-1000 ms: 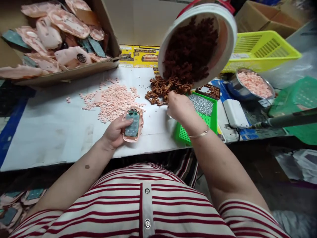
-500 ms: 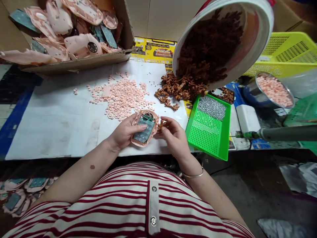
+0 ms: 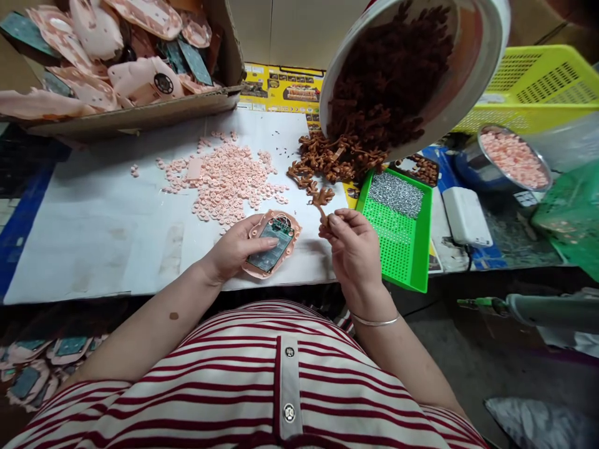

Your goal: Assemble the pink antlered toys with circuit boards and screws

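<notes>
My left hand (image 3: 238,248) is closed around a pink plastic shell (image 3: 262,272) with a circuit board (image 3: 270,249) inside, its thumb lying over the board. To the right, my right hand (image 3: 354,246) pinches a brown antler-shaped plastic piece (image 3: 322,201) by its lower end, apart from the shell. Beyond both hands lies a heap of small pink plastic rings (image 3: 229,178). More brown antler-shaped pieces (image 3: 344,159) spill out of a tilted white bucket (image 3: 482,75).
A green tray (image 3: 405,262) of small metal screws (image 3: 397,193) stands at the right. Behind it are a yellow basket (image 3: 528,115) and a metal bowl (image 3: 477,171) of pink parts. A cardboard box (image 3: 140,121) of pink shells sits back left. An electric screwdriver (image 3: 538,308) hangs at right.
My right hand has moved right, away from the shell, raising the brown piece into clear view. The shell stays in my left hand. The screwdriver appears lower, and the view has shifted slightly.
</notes>
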A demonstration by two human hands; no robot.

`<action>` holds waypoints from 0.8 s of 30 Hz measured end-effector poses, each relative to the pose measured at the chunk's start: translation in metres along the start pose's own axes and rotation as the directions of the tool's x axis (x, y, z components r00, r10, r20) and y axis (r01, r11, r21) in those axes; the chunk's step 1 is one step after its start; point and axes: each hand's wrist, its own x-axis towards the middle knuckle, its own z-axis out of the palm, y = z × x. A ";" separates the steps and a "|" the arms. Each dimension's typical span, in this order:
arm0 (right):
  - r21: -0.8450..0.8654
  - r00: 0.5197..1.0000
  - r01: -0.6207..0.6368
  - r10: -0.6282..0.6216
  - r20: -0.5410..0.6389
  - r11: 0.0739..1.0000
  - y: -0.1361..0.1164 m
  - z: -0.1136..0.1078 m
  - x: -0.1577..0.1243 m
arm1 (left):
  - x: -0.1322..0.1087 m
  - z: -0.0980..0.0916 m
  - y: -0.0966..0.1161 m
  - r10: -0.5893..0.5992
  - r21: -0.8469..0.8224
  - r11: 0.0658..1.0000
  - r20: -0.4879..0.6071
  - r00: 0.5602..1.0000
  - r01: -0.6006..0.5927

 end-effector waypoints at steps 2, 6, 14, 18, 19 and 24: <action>0.091 0.997 -0.072 0.069 0.036 0.993 -0.003 0.003 0.001 | 0.000 0.000 0.000 -0.014 0.036 0.999 0.011 1.000 0.014; 0.181 0.983 -0.179 0.170 0.065 0.967 -0.004 0.016 -0.003 | 0.001 -0.001 -0.002 -0.002 0.058 0.998 0.057 0.998 -0.001; 0.139 0.983 -0.172 0.161 0.088 0.975 0.006 0.023 -0.003 | 0.001 -0.003 -0.004 -0.032 0.030 0.999 0.037 0.999 0.031; 0.123 0.988 -0.145 0.137 0.074 0.982 0.005 0.020 -0.002 | 0.001 -0.002 -0.003 -0.055 0.013 0.998 0.034 0.998 0.054; 0.119 0.985 -0.156 0.146 0.089 0.981 0.004 0.020 -0.002 | 0.001 -0.002 -0.003 -0.057 0.016 0.998 0.027 0.998 0.056; 0.121 0.970 -0.221 0.206 0.127 0.968 0.008 0.019 -0.002 | 0.001 -0.001 -0.004 -0.045 0.050 0.998 -0.024 0.999 0.046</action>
